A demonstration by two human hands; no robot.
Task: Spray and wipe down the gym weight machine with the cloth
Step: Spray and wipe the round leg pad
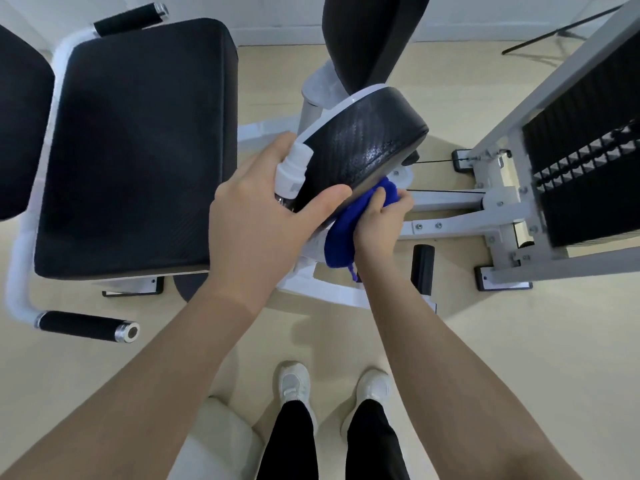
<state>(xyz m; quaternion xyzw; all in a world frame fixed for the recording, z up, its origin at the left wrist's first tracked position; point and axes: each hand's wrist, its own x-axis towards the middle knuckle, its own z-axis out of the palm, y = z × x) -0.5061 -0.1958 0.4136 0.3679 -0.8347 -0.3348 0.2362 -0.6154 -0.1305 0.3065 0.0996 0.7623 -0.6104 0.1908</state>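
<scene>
I look down from head height onto a weight machine with black pads on a white frame (450,223). My left hand (256,216) is wrapped around a spray bottle (292,171), white cap up, and its thumb rests on the near edge of the small round pad (367,147). My right hand (381,220) is clenched around a blue cloth (341,244), pressing it against the pad's near lower rim, just under the edge. A fold of the cloth hangs down below the hand.

I judge the step in hand to be wiping this pad's rim and underside. To do it well, I would keep the cloth bunched flat against the vinyl, follow the curve all the way round, and let the left hand steady the pad so it does not swing. The loose tail should stay clear of the cables (446,192) running to the weight stack (588,168) at the right.

The bottle is the only container here. Most of its body is hidden by my hand, so I cannot tell how much liquid it holds. The large pad (138,140) at the left is untouched by either hand.
</scene>
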